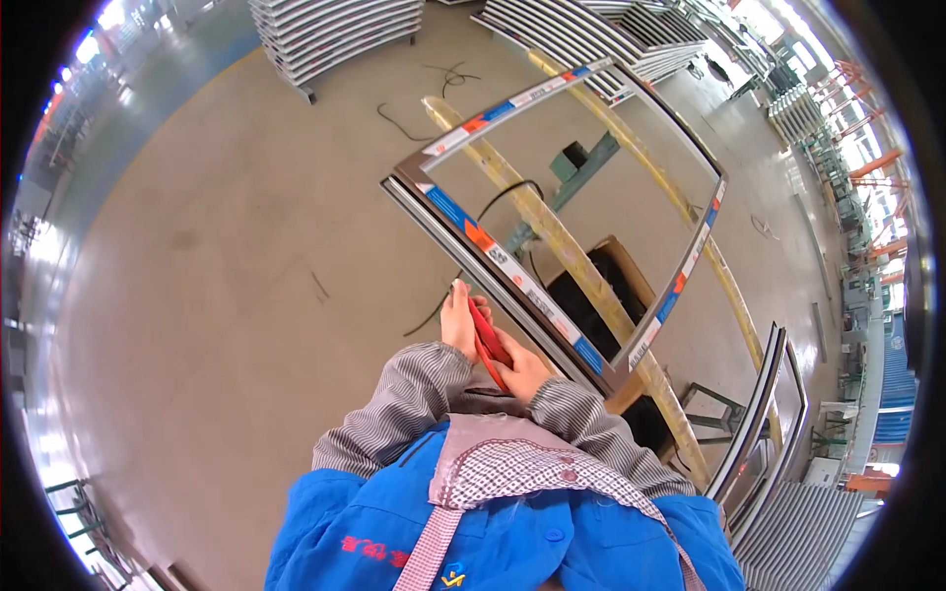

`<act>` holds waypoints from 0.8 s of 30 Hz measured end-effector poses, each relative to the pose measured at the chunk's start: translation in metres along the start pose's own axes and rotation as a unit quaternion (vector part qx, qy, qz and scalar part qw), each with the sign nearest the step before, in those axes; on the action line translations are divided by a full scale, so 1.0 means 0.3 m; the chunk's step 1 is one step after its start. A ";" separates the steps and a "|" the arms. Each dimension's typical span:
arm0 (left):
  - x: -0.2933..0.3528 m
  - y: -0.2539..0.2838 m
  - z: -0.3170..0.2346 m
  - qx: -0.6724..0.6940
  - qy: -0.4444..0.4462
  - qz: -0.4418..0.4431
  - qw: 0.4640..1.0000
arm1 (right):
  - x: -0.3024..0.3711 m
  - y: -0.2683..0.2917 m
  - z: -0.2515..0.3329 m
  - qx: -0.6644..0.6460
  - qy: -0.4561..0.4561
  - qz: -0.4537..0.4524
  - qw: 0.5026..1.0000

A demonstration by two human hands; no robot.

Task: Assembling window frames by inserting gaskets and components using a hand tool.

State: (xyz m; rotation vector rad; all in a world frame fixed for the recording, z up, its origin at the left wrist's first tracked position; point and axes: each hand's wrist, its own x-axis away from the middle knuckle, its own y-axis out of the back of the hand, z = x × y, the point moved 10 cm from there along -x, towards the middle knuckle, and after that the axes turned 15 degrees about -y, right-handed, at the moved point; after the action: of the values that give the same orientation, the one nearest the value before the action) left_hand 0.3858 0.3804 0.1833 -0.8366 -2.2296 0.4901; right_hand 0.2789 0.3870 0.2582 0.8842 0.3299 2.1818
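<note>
In front of my chest, both hands are closed around a hand tool with two long red handles point(486, 333); its working end is hidden, so I cannot tell its exact kind. My left hand point(457, 323) wraps one side, thumb pointing up. From the other side my right hand point(525, 366) grips the handles lower down. Just beyond the hands lies a rectangular window frame point(503, 258), dark brown and silver, with blue, orange and white protective tape on its faces. A thin black strip point(430, 320) curves down on the left, near my left hand.
Two long yellowish beams point(581, 271) on a green stand point(588, 177) support the frame. A cardboard box point(629, 268) with dark contents sits below. More frames point(764, 424) lean at right; stacked frames point(340, 39) stand at the back. Black strips point(399, 123) lie on the floor.
</note>
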 end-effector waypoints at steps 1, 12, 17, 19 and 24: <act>-0.024 -0.026 -0.028 0.003 -0.018 0.027 0.999 | -0.015 0.016 0.023 -0.001 0.006 -0.003 1.000; -0.103 -0.258 -0.046 -0.089 0.032 0.167 0.981 | -0.091 0.330 -0.058 -0.281 -0.069 -0.118 0.950; -0.178 -0.215 -0.154 -0.155 -0.100 0.197 0.963 | -0.244 0.690 -0.274 -0.253 -0.140 -0.217 0.932; -0.219 -0.140 -0.216 -0.217 -0.113 0.155 0.957 | -0.377 0.819 -0.388 -0.097 -0.164 -0.252 0.949; -0.265 0.213 -0.455 -0.314 -0.165 -0.024 0.935 | -0.844 0.829 -0.640 -0.052 -0.289 -0.115 0.949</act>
State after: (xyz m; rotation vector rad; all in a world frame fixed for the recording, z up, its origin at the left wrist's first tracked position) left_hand 0.5547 0.3854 0.2040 -1.0699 -2.7656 -0.1445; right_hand 0.1341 0.0396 0.1123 1.3001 0.0233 1.6202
